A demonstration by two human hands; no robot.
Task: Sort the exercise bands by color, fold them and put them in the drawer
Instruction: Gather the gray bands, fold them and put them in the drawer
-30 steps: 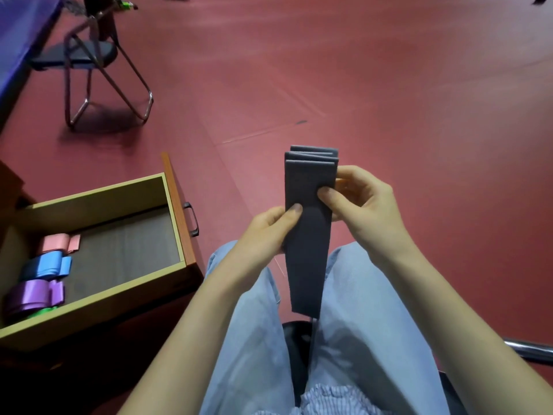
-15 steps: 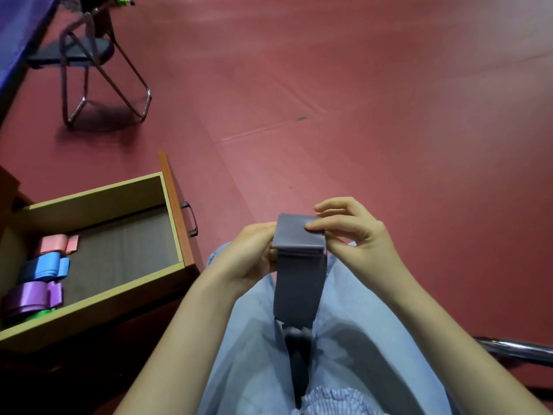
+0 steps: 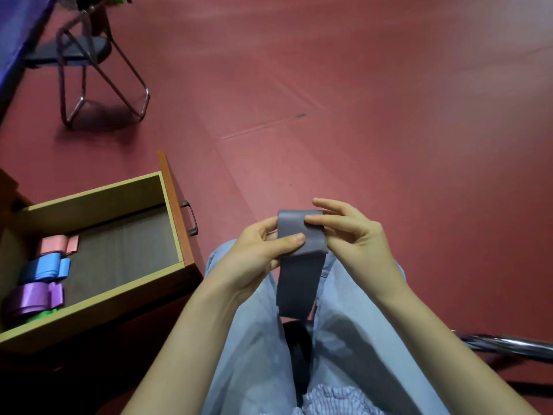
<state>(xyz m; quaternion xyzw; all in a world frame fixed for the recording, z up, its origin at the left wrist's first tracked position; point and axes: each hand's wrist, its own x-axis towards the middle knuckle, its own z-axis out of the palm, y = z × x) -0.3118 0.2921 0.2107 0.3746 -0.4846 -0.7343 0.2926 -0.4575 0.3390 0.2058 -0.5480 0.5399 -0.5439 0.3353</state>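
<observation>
A grey exercise band (image 3: pixel 299 274) is held over my lap, its top folded into a thick wad and its loose tail hanging down between my knees. My left hand (image 3: pixel 260 253) pinches the wad from the left with the thumb across its front. My right hand (image 3: pixel 350 235) presses its upper right corner with the fingertips. To the left stands an open wooden drawer (image 3: pixel 170 211). Along its left side lie folded bands: pink (image 3: pixel 55 244), blue (image 3: pixel 45 266), purple (image 3: pixel 33 298), and a bit of green (image 3: pixel 42 315) under the purple.
A folding metal chair (image 3: pixel 89 61) stands on the red floor at the far left. A chrome chair frame tube (image 3: pixel 508 344) sticks out at my right side. The drawer's metal handle (image 3: pixel 191 217) faces my left knee.
The band was held up with a long tail a second ago. Both hands have come down toward my lap and folded more of it into the wad, so the tail is shorter.
</observation>
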